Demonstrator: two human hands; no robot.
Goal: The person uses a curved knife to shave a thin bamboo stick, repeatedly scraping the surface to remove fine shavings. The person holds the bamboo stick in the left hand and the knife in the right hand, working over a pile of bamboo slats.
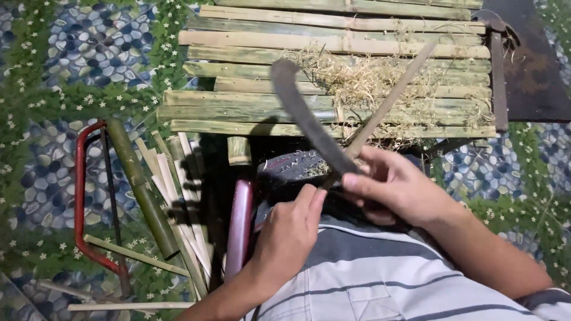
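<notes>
Head view, looking down over a striped shirt (pixel 380 273): a curved dark knife (pixel 309 122) and a thin bamboo strip (pixel 389 98) are held together just above the lap, in front of a low bench of bamboo slats (pixel 333 41). The strip is pinched in the right hand (pixel 395 187), the fingers pressed together around its near end, while its far end slants up and to the right over a heap of pale shavings (pixel 357 77) lying on the bench. The knife blade rises up and to the left from the point where the two hands meet; its handle is hidden, so it cannot be told for certain which hand carries it. The left hand (pixel 291 235) is curled closed, knuckles up, its fingertips laid against the blade's base beside the strip. The strip is judged to be light, stiff along its length yet springy, and likely to splinter at the edges; it would best be taken near the end, flat sides between thumb and fingers. The knife is judged heavier and sharp along its inner curve, to be gripped only by the handle. Both forearms are drawn in close to the body, wrists bent inward toward each other. On the pebble-patterned floor mat (pixel 101 41) at the left a red-framed saw (pixel 80 202), a green bamboo pole (pixel 140 184) and a bundle of split strips (pixel 178 196) are seen, and a hammer (pixel 496 71) lies at the bench's right edge.
</notes>
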